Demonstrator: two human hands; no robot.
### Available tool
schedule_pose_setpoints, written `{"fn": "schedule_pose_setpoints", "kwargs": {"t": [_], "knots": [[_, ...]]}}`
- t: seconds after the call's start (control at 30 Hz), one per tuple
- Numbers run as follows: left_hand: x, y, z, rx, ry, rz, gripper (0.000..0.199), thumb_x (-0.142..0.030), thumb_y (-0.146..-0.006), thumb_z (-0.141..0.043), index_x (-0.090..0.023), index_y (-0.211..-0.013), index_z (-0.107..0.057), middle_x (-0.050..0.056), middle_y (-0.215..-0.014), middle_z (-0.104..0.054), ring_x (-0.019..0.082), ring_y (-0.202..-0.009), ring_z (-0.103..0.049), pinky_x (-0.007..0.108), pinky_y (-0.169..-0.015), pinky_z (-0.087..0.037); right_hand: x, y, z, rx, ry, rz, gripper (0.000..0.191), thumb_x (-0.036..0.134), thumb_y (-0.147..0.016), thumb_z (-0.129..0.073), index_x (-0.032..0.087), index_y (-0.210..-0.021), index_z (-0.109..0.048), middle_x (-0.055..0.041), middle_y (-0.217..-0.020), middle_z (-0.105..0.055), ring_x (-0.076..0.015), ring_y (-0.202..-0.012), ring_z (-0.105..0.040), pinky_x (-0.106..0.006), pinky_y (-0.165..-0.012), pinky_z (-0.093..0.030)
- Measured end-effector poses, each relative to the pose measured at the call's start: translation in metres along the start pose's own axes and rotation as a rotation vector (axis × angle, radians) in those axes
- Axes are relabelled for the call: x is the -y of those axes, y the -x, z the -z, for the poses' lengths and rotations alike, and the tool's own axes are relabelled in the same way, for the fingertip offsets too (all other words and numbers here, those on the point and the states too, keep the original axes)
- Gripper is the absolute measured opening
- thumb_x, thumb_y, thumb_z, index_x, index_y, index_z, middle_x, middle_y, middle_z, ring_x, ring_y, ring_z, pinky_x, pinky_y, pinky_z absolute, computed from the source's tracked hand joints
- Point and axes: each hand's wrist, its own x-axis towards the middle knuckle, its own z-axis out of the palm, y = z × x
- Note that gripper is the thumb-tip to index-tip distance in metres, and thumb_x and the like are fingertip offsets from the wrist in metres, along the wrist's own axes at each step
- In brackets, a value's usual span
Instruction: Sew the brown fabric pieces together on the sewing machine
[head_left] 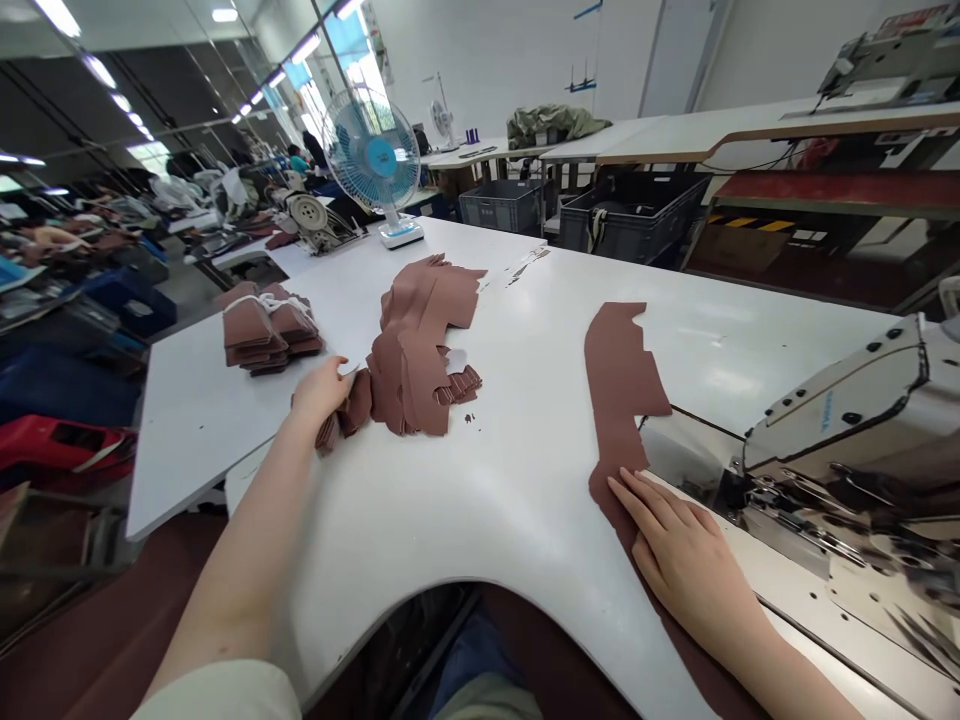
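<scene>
My right hand (679, 550) lies with its fingers stretched out on a long brown fabric piece (622, 380), left of the sewing machine (847, 430). The piece runs from mid-table toward the front edge, under my hand. At the left, my left hand (322, 390) has thumb and fingers closed at a small stack of brown pieces (356, 405); whatever is between the fingertips is too small to make out. Right beside that stack spreads a larger pile of brown cut pieces (412, 350). A tied bundle of brown pieces (266, 325) sits farther left.
A fan (381, 160) stands at the table's back edge. Dark scraps (517, 268) lie near the back. Grey crates (634, 215) stand behind the white table (465, 510). Scissors-like blades (926, 640) show at the lower right. People sit far off at the left.
</scene>
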Motion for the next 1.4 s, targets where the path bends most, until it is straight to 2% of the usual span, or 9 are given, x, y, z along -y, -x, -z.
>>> {"fn": "schedule_pose_setpoints", "kwargs": {"t": [0.13,0.27,0.47,0.53,0.6,0.73,0.9,1.07,1.4], "knots": [[-0.026,-0.006,0.039,-0.135,0.027,0.107,0.025,-0.040,-0.085,-0.039,-0.022,-0.085,-0.056,0.000,-0.072,-0.061,0.023,-0.091,-0.062,0.042,-0.079,-0.043,0.001,0.002,0.003,-0.012,-0.021,0.007,0.043,0.029,-0.093,-0.037,0.014,-0.132,-0.050,-0.0107,-0.137,-0.052,-0.0249,-0.125,-0.047,-0.041,-0.090,-0.041],[-0.106,0.002,0.050,-0.039,0.384,0.013,0.012,-0.029,-0.082,-0.043,-0.023,-0.080,-0.054,0.002,-0.086,-0.061,0.022,-0.085,-0.059,0.046,-0.081,-0.048,0.003,0.002,0.005,0.029,-0.055,-0.056,0.043,0.037,-0.094,-0.040,0.016,-0.129,-0.053,-0.0123,-0.133,-0.055,-0.0274,-0.116,-0.052,-0.042,-0.087,-0.041],[-0.259,0.047,-0.016,0.651,0.850,-0.427,0.028,-0.022,-0.088,-0.036,-0.019,-0.101,-0.060,0.004,-0.099,-0.065,0.017,-0.088,-0.063,0.031,-0.076,-0.053,0.003,0.003,0.017,0.136,-0.079,-0.106,0.042,0.032,-0.095,-0.045,0.013,-0.132,-0.051,-0.0119,-0.127,-0.058,-0.0268,-0.108,-0.053,-0.041,-0.083,-0.042],[-0.293,0.062,-0.038,0.757,0.828,-0.623,0.033,-0.017,-0.088,-0.034,-0.018,-0.108,-0.060,0.007,-0.111,-0.061,0.018,-0.099,-0.060,0.032,-0.085,-0.051,0.000,0.008,0.022,0.150,-0.068,-0.125,0.040,0.030,-0.095,-0.045,0.013,-0.131,-0.052,-0.0111,-0.127,-0.058,-0.0258,-0.105,-0.053,-0.040,-0.081,-0.043],[-0.314,0.074,-0.052,0.731,0.668,-0.827,0.030,-0.020,-0.088,-0.042,-0.018,-0.111,-0.059,0.011,-0.128,-0.053,0.023,-0.116,-0.052,0.038,-0.096,-0.045,-0.006,0.016,0.026,0.141,-0.049,-0.146,0.038,0.028,-0.096,-0.044,0.013,-0.130,-0.053,-0.0106,-0.127,-0.059,-0.0248,-0.103,-0.054,-0.039,-0.080,-0.043],[-0.330,0.083,-0.057,0.640,0.353,-1.179,0.037,-0.022,-0.081,-0.056,-0.017,-0.117,-0.053,0.013,-0.132,-0.050,0.029,-0.119,-0.046,0.042,-0.096,-0.041,-0.019,0.033,0.034,0.105,-0.035,-0.187,0.035,0.025,-0.098,-0.039,0.016,-0.128,-0.055,-0.0095,-0.128,-0.059,-0.0231,-0.101,-0.055,-0.038,-0.078,-0.043],[-0.345,0.081,-0.058,0.551,0.229,-1.359,0.024,-0.007,-0.089,-0.039,-0.016,-0.099,-0.059,0.007,-0.092,-0.063,0.019,-0.084,-0.056,0.032,-0.075,-0.041,-0.027,0.044,0.043,0.124,-0.138,-0.205,0.035,0.023,-0.096,-0.041,0.018,-0.126,-0.057,-0.0093,-0.128,-0.058,-0.0234,-0.100,-0.055,-0.039,-0.077,-0.043],[-0.356,0.091,-0.069,0.565,0.408,-1.256,0.011,-0.012,-0.081,-0.051,-0.016,-0.088,-0.059,0.004,-0.085,-0.061,0.019,-0.083,-0.054,0.030,-0.076,-0.041,-0.029,0.054,0.050,0.098,-0.268,-0.232,0.033,0.020,-0.096,-0.040,0.019,-0.123,-0.060,-0.0082,-0.124,-0.060,-0.0226,-0.098,-0.052,-0.040,-0.080,-0.042],[-0.350,0.101,-0.084,0.483,0.577,-1.186,0.026,-0.013,-0.085,-0.045,-0.022,-0.096,-0.066,0.005,-0.083,-0.061,0.019,-0.083,-0.055,0.031,-0.074,-0.043,-0.033,0.055,0.052,0.135,-0.300,-0.239,0.036,0.016,-0.093,-0.040,0.021,-0.123,-0.059,-0.0068,-0.127,-0.059,-0.0236,-0.100,-0.051,-0.041,-0.081,-0.041]]}}
